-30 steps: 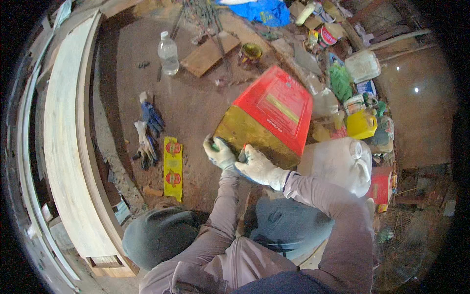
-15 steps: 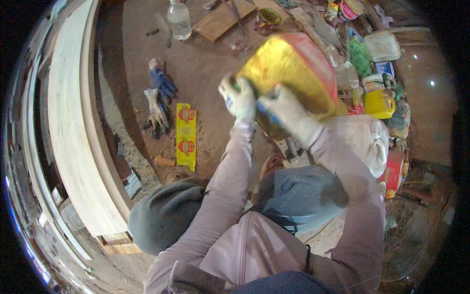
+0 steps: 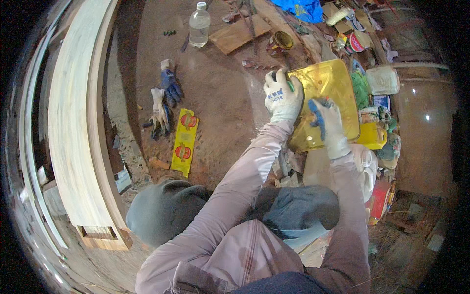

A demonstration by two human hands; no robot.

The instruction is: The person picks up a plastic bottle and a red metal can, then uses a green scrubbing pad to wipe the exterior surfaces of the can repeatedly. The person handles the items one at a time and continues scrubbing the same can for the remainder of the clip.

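gloved hands — gripping yellow can, floor

bottle: upright, top of the floor
gloves: lying left of centre
yellow packet: flat, just beside gloves
plank: curved, far left
tin: near board

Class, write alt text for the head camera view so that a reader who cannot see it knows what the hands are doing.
Two gloved hands hold a yellow panel over a dirt floor: the left hand grips its left edge and the right hand lies on its face. To the left lie a pair of gloves, a yellow packet, a clear bottle and long curved boards.
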